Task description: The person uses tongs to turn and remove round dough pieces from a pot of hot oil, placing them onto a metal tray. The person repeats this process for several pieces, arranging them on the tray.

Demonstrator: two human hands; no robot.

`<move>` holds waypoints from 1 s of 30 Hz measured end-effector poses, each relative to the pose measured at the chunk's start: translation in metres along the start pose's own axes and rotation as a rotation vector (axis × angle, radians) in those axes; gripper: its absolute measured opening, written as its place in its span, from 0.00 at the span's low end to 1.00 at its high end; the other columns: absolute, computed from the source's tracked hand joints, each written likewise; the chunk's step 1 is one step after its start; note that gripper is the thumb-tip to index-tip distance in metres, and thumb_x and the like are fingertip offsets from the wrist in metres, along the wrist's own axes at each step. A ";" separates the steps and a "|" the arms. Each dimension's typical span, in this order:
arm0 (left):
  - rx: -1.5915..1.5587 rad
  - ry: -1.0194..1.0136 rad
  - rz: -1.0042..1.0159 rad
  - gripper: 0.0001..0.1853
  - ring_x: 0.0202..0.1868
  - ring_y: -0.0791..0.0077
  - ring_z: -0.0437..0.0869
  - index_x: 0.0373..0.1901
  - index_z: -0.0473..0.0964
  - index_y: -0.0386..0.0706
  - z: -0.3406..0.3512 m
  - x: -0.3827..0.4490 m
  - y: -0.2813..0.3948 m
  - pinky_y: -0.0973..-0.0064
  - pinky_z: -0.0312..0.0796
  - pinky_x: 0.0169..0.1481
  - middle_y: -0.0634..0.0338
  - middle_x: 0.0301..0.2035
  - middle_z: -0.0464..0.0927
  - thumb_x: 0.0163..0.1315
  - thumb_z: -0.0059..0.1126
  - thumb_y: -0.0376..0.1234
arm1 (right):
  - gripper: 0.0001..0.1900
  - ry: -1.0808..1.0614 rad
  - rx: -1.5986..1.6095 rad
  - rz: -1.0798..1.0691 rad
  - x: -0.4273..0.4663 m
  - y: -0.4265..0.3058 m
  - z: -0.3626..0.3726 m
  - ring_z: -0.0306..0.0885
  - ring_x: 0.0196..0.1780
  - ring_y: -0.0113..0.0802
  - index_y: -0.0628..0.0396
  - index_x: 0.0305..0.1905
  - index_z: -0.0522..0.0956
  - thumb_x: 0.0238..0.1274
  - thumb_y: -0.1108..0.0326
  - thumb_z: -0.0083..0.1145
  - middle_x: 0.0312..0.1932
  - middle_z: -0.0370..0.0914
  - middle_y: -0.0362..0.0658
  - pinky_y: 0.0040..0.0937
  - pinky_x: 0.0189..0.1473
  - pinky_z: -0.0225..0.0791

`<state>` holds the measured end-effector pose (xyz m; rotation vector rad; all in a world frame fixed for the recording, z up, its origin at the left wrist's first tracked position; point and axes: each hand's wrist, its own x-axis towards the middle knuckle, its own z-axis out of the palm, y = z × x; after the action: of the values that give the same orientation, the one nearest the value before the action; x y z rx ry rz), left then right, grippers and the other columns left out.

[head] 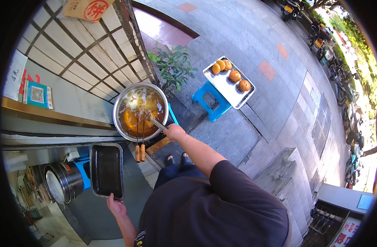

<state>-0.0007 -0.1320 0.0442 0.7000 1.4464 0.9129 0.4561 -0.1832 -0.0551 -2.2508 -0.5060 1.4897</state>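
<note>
My right hand [175, 132] is closed on the handle of metal tongs [158, 124], whose far end reaches into a large steel basin of bubbling oil [116, 119]. A pale piece of dough with reddish bits on top [132, 101] fries in the oil near the far side, and orange-brown pieces lie lower down. Two wooden-handled ladles [140, 153] rest over the basin's near rim, their thin metal shafts in the oil. With my left hand [117, 206] I grip the near end of a dark rectangular metal tray [107, 171], left of the basin.
A metal tray [217, 92] with several browned fried cakes [235, 76] stands on a blue plastic stool [212, 102]. Beside the basin are a leafy plant [174, 66] and a tiled wall [83, 46]. A steel pot [57, 182] is at the left; stone steps [287, 179] rise at the right.
</note>
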 end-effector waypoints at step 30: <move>-0.088 0.105 0.002 0.10 0.22 0.78 0.76 0.45 0.69 0.45 0.077 0.007 -0.019 0.81 0.62 0.17 0.62 0.31 0.79 0.63 0.53 0.32 | 0.14 -0.119 0.076 -0.087 0.023 -0.006 -0.040 0.76 0.19 0.29 0.58 0.43 0.80 0.59 0.60 0.55 0.25 0.79 0.40 0.28 0.19 0.68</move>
<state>0.0763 -0.1261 0.0278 0.5955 1.4882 1.0209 0.5009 -0.1718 -0.0555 -2.0654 -0.5653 1.5777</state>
